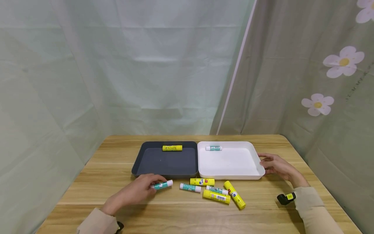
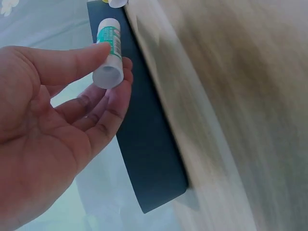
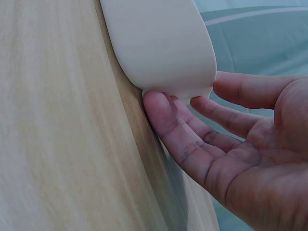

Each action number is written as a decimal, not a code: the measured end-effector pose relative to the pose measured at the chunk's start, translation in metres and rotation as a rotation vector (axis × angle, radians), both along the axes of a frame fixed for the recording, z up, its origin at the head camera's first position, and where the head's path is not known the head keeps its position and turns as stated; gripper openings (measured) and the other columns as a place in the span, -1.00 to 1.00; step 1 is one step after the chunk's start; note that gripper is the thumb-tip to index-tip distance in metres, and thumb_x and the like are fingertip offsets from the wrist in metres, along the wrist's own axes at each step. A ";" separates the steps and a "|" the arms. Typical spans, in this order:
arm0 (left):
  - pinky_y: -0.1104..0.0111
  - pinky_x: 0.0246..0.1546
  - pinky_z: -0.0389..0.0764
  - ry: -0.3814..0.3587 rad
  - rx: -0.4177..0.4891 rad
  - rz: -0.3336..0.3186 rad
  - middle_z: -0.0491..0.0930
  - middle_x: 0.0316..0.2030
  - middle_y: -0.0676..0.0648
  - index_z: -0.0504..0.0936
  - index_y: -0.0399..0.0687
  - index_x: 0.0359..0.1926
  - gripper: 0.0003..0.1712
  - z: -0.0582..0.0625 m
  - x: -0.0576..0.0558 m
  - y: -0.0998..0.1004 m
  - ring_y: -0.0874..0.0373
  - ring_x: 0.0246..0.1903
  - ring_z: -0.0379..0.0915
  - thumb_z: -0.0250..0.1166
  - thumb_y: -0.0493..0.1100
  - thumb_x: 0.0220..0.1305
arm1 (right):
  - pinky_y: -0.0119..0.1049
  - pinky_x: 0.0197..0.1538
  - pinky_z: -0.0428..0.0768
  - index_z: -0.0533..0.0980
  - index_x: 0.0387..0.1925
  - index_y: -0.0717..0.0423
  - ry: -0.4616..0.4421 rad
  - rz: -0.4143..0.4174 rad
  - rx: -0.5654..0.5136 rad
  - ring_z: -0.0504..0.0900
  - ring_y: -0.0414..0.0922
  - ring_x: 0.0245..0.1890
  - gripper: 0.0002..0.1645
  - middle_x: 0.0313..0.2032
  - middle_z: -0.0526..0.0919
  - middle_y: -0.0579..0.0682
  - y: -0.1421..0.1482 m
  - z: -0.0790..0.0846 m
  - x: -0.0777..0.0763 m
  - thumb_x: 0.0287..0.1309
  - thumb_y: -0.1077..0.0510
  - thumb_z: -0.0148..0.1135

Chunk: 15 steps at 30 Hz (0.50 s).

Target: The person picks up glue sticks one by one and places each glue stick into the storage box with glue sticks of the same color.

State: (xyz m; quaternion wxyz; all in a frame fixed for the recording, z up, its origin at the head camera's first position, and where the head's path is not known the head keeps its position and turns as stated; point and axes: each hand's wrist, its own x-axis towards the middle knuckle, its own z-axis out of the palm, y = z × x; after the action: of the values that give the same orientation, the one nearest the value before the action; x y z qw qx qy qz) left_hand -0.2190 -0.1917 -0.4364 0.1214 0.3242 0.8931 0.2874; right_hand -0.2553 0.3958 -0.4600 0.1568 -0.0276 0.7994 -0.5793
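In the head view, my left hand [image 1: 143,187] pinches a green-and-white glue stick [image 1: 163,185] between thumb and fingers, off the front of the dark grey tray [image 1: 135,162]. The left wrist view shows one white end of this glue stick [image 2: 109,53] towards the camera. At the right end of the white tray [image 1: 201,169], my right hand [image 1: 277,166] holds the front corner. Close up, its thumb touches the rim of the white tray [image 3: 161,43] and its curled fingers [image 3: 161,113] lie against the end wall.
A yellow glue stick [image 1: 172,148] lies in the dark tray, a green-and-white glue stick [image 1: 214,148] in the white one. Several loose yellow and green-and-white glue sticks, including a slanted yellow glue stick [image 1: 235,195], lie before the trays on the wooden table [image 1: 175,217]. Curtains [image 1: 163,71] hang behind.
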 end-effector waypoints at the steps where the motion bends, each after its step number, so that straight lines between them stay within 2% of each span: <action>1: 0.29 -0.16 0.57 0.007 0.009 -0.001 0.65 -0.04 0.08 0.65 0.03 0.21 -0.51 0.001 0.000 0.001 0.21 -0.14 0.52 0.26 -0.44 0.34 | -0.19 -0.08 0.71 0.04 0.54 0.48 0.000 0.000 0.000 0.64 -0.04 -0.12 -0.19 0.02 0.54 0.22 0.000 0.000 0.000 0.47 0.23 0.14; 7: 0.33 -0.18 0.59 0.037 0.074 -0.006 0.64 -0.08 0.12 0.65 0.06 0.23 -0.49 0.003 -0.005 0.006 0.25 -0.18 0.52 0.25 -0.46 0.37 | -0.19 -0.08 0.71 0.04 0.54 0.48 -0.001 -0.001 0.007 0.63 -0.04 -0.12 -0.20 0.02 0.55 0.22 0.000 0.000 0.000 0.47 0.24 0.14; 12: 0.33 -0.18 0.59 0.040 0.130 -0.031 0.65 -0.05 0.09 0.65 0.05 0.25 -0.52 0.007 -0.010 0.011 0.23 -0.18 0.51 0.26 -0.43 0.41 | -0.20 -0.08 0.70 0.05 0.54 0.48 0.001 0.001 0.012 0.63 -0.05 -0.13 -0.19 0.02 0.55 0.22 0.000 0.001 0.001 0.47 0.23 0.14; 15: 0.31 -0.15 0.59 0.042 0.133 -0.031 0.65 0.00 0.08 0.64 0.07 0.27 -0.54 0.008 -0.013 0.016 0.22 -0.16 0.52 0.27 -0.38 0.45 | -0.20 -0.08 0.70 0.04 0.54 0.49 0.001 0.002 0.006 0.63 -0.06 -0.13 -0.19 0.00 0.55 0.20 0.000 0.002 0.001 0.46 0.24 0.14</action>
State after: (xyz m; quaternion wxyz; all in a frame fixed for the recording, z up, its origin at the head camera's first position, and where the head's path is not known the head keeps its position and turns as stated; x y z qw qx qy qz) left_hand -0.2321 -0.1759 -0.4281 0.0853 0.3514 0.8691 0.3374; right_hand -0.2542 0.3953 -0.4580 0.1571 -0.0282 0.8011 -0.5769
